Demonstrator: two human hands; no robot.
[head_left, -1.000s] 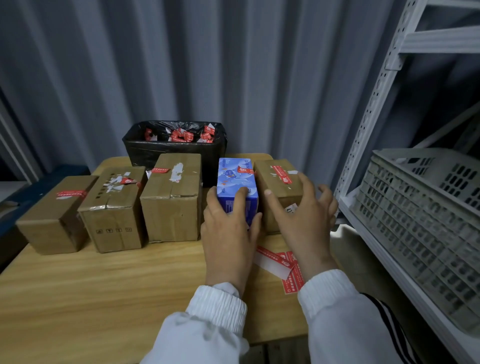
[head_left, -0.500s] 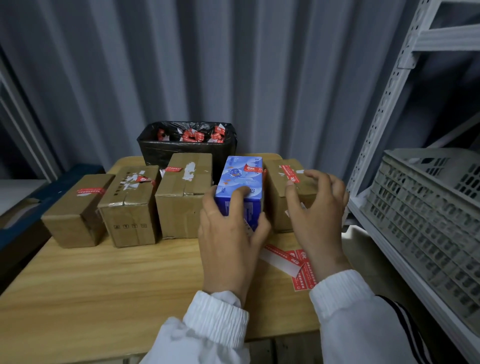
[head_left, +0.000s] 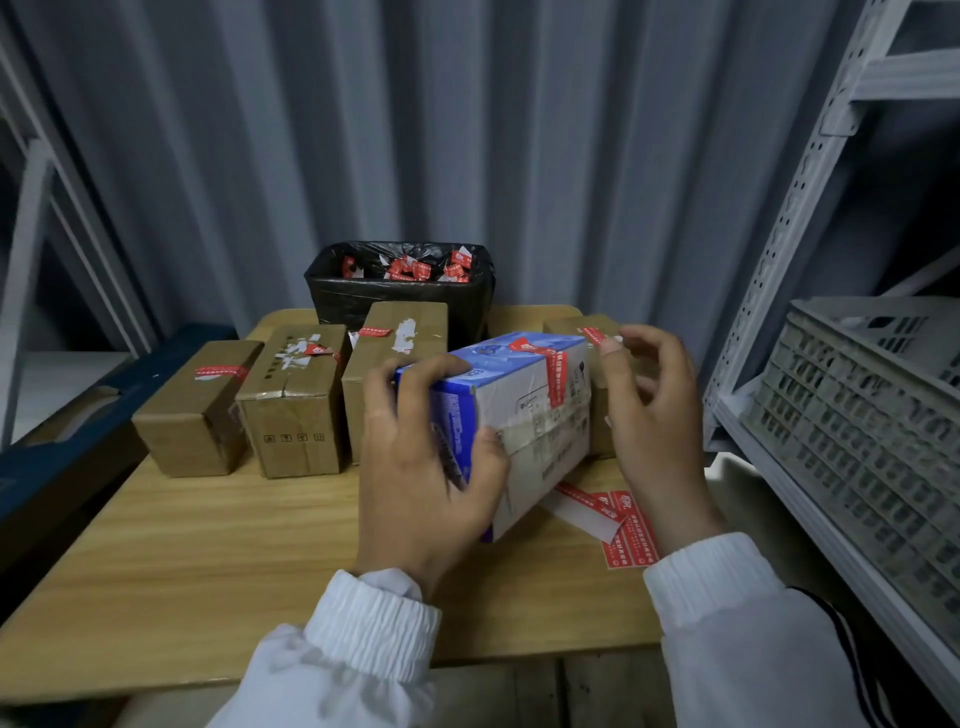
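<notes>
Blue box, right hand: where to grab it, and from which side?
Grip the blue box at its free far end, coming from the right. It is long and tilted up, and the left hand holds only its near end, so an opposite hold likely steadies it. The right hand is open just beside that end.

blue box, red sticker; black bin

Storeroom: corrugated metal wall, slotted steel shelving, plastic crate, taped cartons on a table.
</notes>
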